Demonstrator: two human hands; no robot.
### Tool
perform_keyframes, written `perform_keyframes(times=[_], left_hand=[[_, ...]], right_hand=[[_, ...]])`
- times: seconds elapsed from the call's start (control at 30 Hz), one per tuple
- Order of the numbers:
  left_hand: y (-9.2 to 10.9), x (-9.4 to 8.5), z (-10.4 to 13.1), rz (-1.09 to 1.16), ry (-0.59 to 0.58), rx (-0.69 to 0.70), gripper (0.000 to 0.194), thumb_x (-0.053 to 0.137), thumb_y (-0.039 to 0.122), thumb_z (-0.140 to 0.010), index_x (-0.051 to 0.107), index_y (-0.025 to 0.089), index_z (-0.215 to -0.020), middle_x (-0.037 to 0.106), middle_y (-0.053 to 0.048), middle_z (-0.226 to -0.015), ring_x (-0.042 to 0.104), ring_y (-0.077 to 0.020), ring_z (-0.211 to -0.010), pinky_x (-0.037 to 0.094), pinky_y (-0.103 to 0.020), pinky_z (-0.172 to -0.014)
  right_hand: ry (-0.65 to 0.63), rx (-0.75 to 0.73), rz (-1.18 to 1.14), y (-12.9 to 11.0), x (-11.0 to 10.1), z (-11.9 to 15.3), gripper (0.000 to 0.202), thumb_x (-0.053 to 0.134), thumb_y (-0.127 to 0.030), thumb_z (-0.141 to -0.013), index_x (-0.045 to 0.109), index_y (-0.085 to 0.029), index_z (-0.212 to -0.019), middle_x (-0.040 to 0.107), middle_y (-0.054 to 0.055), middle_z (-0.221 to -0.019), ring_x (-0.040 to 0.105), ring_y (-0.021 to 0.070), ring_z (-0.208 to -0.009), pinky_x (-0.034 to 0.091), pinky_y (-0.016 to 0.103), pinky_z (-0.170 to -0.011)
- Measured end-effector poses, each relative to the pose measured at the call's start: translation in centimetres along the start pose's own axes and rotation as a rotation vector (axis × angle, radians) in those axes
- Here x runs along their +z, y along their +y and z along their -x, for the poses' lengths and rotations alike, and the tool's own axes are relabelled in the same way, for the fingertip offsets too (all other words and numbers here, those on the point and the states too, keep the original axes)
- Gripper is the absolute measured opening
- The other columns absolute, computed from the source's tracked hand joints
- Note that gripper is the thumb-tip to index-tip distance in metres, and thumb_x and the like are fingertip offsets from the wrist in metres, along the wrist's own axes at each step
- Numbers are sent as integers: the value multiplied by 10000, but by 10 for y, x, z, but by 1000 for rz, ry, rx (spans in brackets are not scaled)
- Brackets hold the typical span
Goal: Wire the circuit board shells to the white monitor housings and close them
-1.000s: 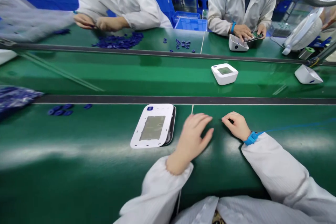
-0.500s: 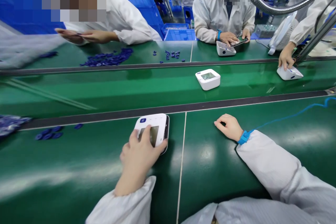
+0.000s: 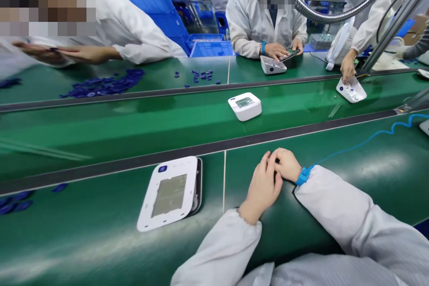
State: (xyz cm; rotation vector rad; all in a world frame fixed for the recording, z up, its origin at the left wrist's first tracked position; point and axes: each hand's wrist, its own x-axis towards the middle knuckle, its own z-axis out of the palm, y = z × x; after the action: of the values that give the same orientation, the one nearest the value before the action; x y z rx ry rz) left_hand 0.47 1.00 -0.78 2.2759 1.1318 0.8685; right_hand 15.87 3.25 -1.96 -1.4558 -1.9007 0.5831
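We see the left hand (image 3: 263, 185) reaching up and to the right, its forearm slanting in from the bottom edge. Its back is turned upward, the fingers gently bent and close together, the thumb lying apart. Its grip is released, and the fingertips appear to touch the right hand (image 3: 287, 164), which comes in from the lower right with its fingers curled inward. We cannot tell whether that curl closes on anything. A blue strap (image 3: 303, 176) circles the right wrist, and a blue cord (image 3: 360, 143) runs off to the right of it.

The white panel (image 3: 169, 194) lies well apart from both hands, to the left of them, on the green bench (image 3: 100, 232). We see its rounded corners, a large grey screen (image 3: 170, 196), a dark blue button (image 3: 162, 169) at its far left corner and small slots along the near edge. A dark part (image 3: 198, 185) shows beneath its right side. Farther left of the hands, beyond the panel, lie blue pieces (image 3: 23, 205).
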Motion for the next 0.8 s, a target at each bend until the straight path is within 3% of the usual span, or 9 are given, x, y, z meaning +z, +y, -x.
perform_keyframes(times=[0.07,0.2,0.8], left_hand=[[0,11,0,87,-35,-11,520,433,255,-954,378,150,-1461,450,-202,-1479,462,-292,-1382,438,-511,-1116],[-10,4,2,216,-62,-3,485,494,302,-955,429,202,-1425,526,-151,-1423,504,-261,-1341,433,-483,-1132],[-13,2,3,202,-46,5,484,493,284,-962,412,211,-1433,528,-143,-1416,516,-250,-1323,452,-476,-1113]], right_hand=[[-6,5,9,0,0,0,213,618,-176,-864,592,-188,-653,594,-1,-657,538,147,-678,418,281,-688],[-29,-9,18,-2,0,-1,254,633,-167,-837,542,-197,-601,550,-19,-622,515,143,-676,404,276,-689],[-37,-16,42,-6,0,-1,269,630,-150,-828,506,-206,-596,528,-24,-618,502,143,-672,402,276,-687]])
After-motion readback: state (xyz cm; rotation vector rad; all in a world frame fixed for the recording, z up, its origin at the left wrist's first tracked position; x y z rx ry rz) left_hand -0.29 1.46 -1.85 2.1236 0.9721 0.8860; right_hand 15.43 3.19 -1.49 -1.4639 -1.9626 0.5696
